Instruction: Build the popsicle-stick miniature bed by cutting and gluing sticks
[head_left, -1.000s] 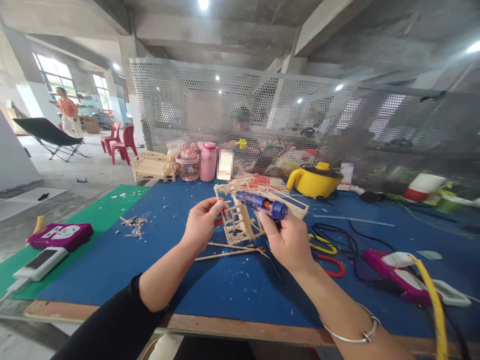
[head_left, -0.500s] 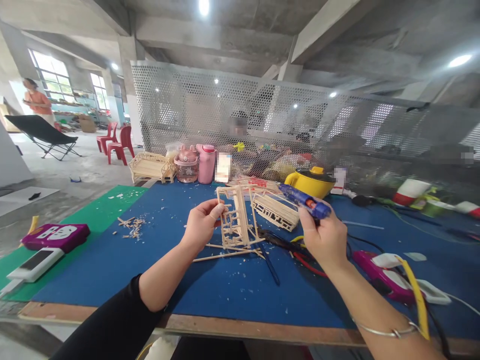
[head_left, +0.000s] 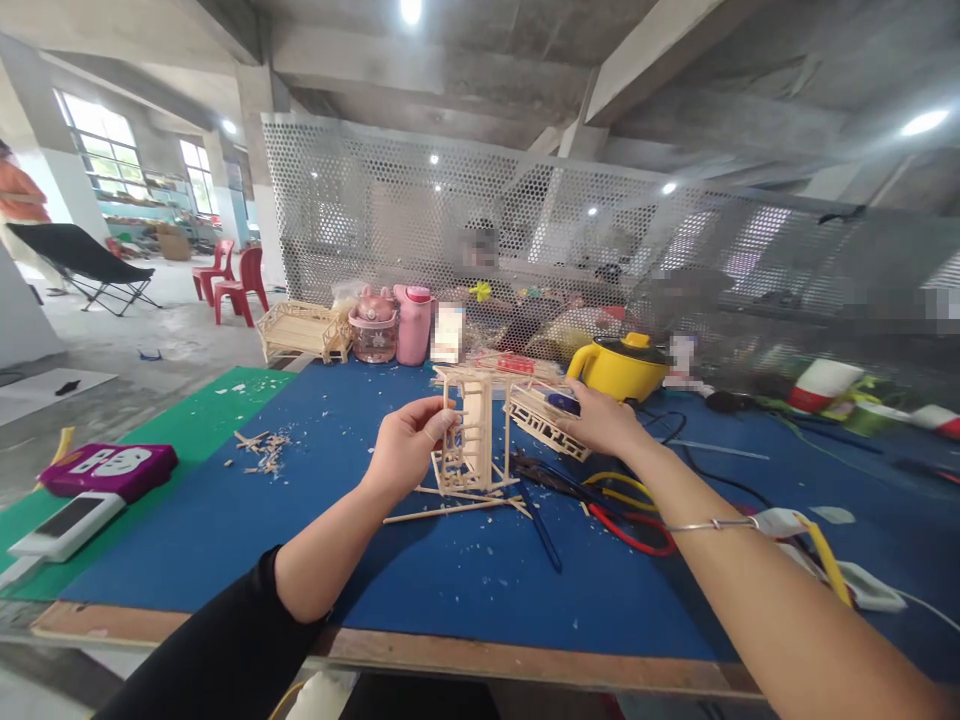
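Left hand (head_left: 405, 447) pinches stick frame (head_left: 475, 425) at 9 o'clock; likely light, stiff, fragile: hold by uprights (head_left: 508, 430), gently. Right hand (head_left: 606, 418) over blue tool (head_left: 562, 403), frame's 3 o'clock; grip unclear.

Our right hand (head_left: 604, 415), toward four o'clock, covers most of the blue tool (head_left: 564, 403) — its grip stays hidden. Our left fingertips (head_left: 452, 418) are partly lost among the wooden frame's (head_left: 476, 430) sticks. Between nine and ten, the edge crops a person (head_left: 22, 195); toward two, we find shapes behind mesh (head_left: 577, 225) blurred.
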